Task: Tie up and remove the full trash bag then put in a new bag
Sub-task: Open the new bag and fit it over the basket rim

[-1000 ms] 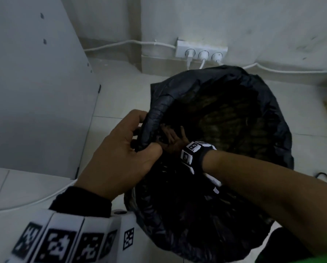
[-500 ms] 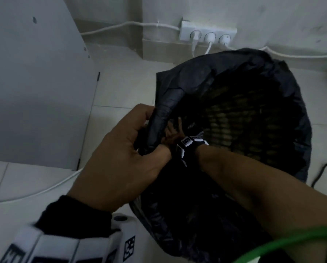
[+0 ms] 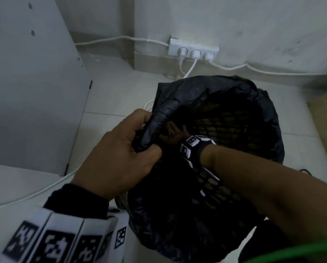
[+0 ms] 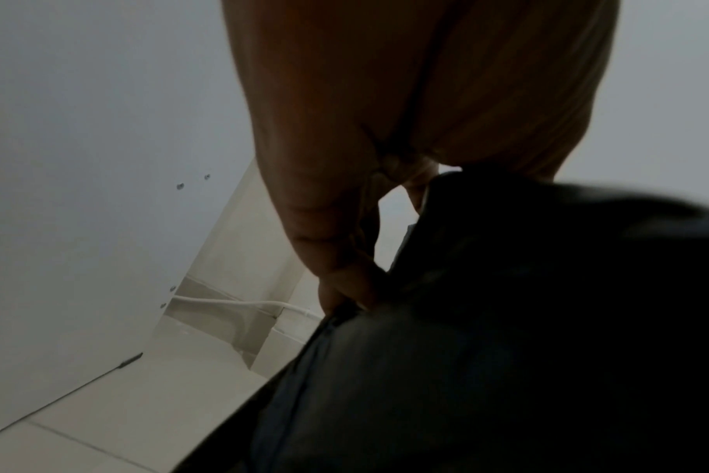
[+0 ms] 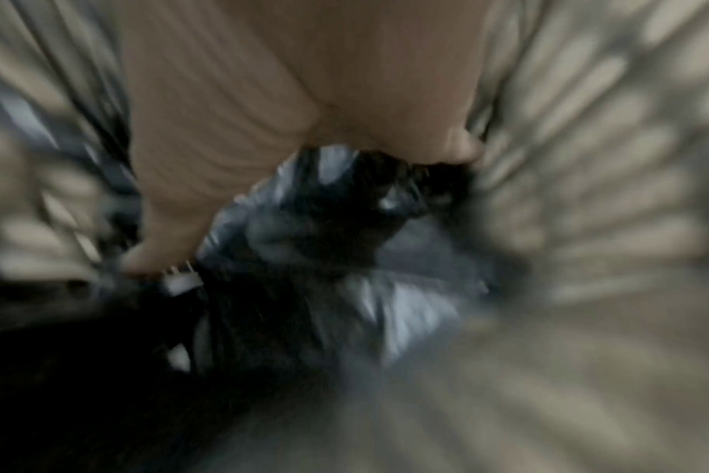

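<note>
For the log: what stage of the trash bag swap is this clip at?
Late stage, it seems. Done: a black bag already lines the mesh bin, draped over the far rim; no tied full bag shows. In hand: the left hand pinches the bag's near edge, while the right hand is inside the bin; the blurred right wrist view shows crumpled plastic at its fingers. Left: spreading the liner and seating the near rim.

dim, flat light; right-wrist view motion-blurred

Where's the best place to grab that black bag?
Probably the loose rim of the black bag, taken from outside and above. The left hand already pinches a bunched fold there; elsewhere the plastic lies stretched over the basket, giving little slack.
</note>
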